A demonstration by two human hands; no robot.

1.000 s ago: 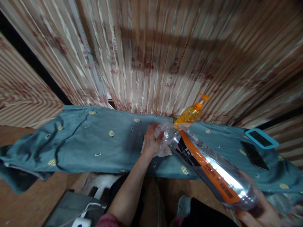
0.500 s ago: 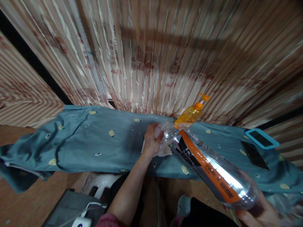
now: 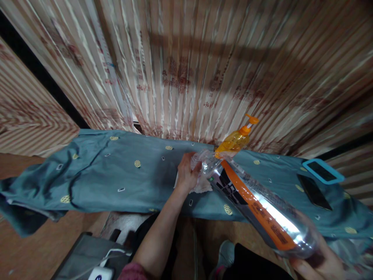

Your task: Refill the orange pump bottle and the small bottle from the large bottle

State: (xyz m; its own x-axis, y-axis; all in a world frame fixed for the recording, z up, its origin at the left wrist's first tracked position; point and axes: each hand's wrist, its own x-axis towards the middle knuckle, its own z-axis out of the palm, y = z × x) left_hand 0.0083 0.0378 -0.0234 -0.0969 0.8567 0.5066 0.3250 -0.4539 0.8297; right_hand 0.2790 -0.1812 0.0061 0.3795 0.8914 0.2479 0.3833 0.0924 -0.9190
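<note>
Right hand low at the right edge, fingers wrapped around the base of a clear bottle, held tilted with its neck pointing up and away toward the left hand. Orange strip and dark panel on the bottle label, print too blurred to read. Left hand's fingers closed on a white cloth pressed against the bottle's mouth, above the tabletop's blue-grey cover. Orange pump bottle just behind the neck, against the striped curtain bearing faint red unreadable characters. Dark phone and blue-framed device lying well apart at right.
</note>
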